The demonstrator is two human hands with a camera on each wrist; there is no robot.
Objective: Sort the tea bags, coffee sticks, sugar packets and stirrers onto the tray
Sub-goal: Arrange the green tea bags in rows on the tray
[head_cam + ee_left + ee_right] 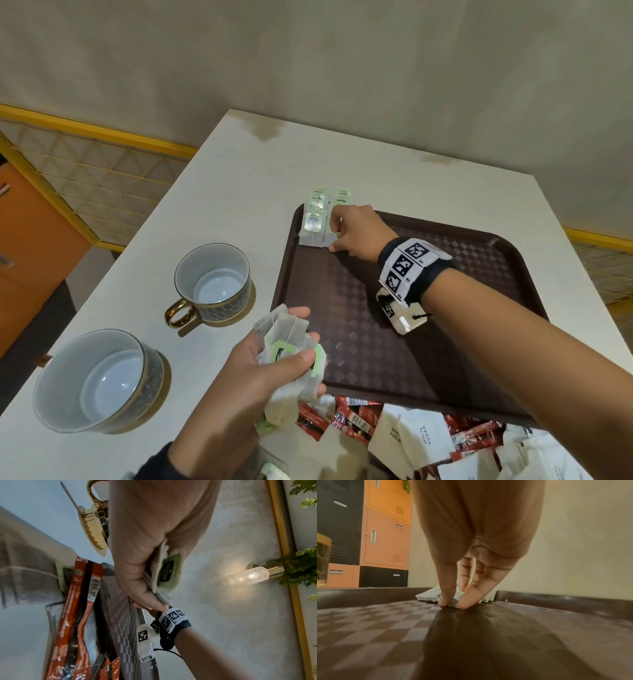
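Note:
A brown checkered tray [376, 342] lies on the white table. Two short rows of green-tagged tea bags [313, 222] lean in its far left corner. My right hand [337, 236] is on the right-hand row, and in the right wrist view my right hand [452, 605] pinches a tea bag [456, 599] with thumb and forefinger against the tray floor [402, 628]. Near the tray's front left edge, my left hand [301, 342] grips a loose bunch of tea bags [287, 335], whose green tag [168, 572] shows in the left wrist view.
Red coffee sticks [352, 416] and white sugar packets [404, 435] lie heaped in front of the tray. Two gold-trimmed cups [212, 281] [99, 377] stand left of it on the table. A thin stirrer [68, 494] lies by a cup [97, 524].

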